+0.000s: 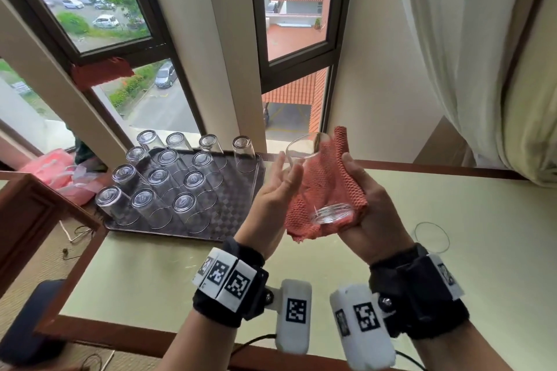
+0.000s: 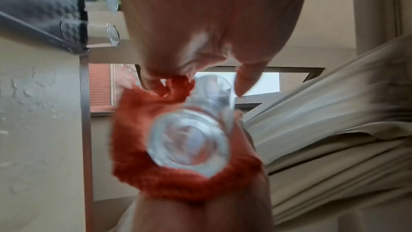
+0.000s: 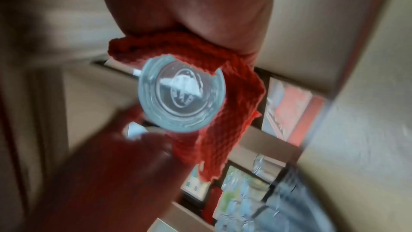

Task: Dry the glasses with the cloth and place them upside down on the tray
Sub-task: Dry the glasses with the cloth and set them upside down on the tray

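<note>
A person is standing at a pale green table [image 1: 452,220] edged with a dark wooden rim, holding a clear, smooth drinking glass [image 1: 319,181] in the air above it. The right hand [image 1: 370,214] is cradling the glass in a coral-red cloth [image 1: 325,178] with a bumpy, waffle-like weave, fingers and thumb curled around both; the thick round base is pointing back toward the person and the open mouth is tilting up and away toward the window [image 1: 295,9]. The left hand [image 1: 277,193] is lying loosely spread beside the glass, palm turned toward it, fingertips near the rim; whether they are touching the glass cannot be told. In the left wrist view the cloth [image 2: 178,183] is bunching around the base of the glass [image 2: 189,140], and in the right wrist view the round base [image 3: 181,93] is showing a raised oval mark, blurred. To the left, a dark tray [image 1: 235,214] with a woven checker pattern and a low raised lip is sitting on the table near its far edge. Rows of upside-down glasses [image 1: 156,190] are filling its left and middle parts, while its right-hand strip is lying bare. On the right of the table, the thin round rim of another glass [image 1: 431,236] is showing. A pale curtain [image 1: 482,54] is hanging in soft folds at the far right.
</note>
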`<move>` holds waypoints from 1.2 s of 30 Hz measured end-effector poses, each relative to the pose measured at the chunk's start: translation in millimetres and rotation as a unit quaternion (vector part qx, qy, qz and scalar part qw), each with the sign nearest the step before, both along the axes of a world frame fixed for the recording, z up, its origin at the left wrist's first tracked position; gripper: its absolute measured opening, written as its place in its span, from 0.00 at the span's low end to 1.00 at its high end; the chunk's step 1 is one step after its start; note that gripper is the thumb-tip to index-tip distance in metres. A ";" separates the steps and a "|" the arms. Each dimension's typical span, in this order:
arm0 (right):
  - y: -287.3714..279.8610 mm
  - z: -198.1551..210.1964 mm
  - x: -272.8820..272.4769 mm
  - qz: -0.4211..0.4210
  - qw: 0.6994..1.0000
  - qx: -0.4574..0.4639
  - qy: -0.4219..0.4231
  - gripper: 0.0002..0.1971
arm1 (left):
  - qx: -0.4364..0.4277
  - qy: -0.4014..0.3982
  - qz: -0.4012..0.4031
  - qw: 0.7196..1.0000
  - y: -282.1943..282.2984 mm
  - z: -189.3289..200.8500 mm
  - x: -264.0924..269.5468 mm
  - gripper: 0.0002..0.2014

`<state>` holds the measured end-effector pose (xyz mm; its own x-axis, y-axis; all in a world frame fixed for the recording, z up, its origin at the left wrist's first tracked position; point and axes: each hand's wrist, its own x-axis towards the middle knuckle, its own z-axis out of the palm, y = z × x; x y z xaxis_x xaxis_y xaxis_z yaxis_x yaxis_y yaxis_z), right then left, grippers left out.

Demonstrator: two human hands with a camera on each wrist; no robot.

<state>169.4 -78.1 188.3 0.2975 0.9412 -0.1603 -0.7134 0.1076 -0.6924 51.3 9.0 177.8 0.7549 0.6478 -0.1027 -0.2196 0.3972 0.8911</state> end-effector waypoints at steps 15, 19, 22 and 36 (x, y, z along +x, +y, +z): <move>-6.1 -2.1 -8.1 0.012 0.992 0.002 -0.128 0.23 | -0.022 0.005 -0.008 1.000 3.2 2.1 -6.9 0.40; -3.7 -0.9 -12.9 0.018 0.996 0.017 -0.091 0.23 | -0.002 0.027 -0.003 1.000 -3.9 0.0 0.0 0.46; -4.9 -1.2 -9.9 0.049 0.998 0.021 0.025 0.24 | 0.007 0.015 -0.024 1.000 -4.8 2.2 -2.2 0.45; -8.5 2.8 -19.2 0.050 0.998 0.028 0.013 0.23 | -0.002 -0.001 -0.008 1.000 -5.7 2.0 -12.3 0.53</move>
<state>150.2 -86.6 191.1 0.1978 0.9738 -0.1125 -0.7403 0.0732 -0.6682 39.0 3.3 179.8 0.7648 0.6359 -0.1036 -0.2160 0.4045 0.8886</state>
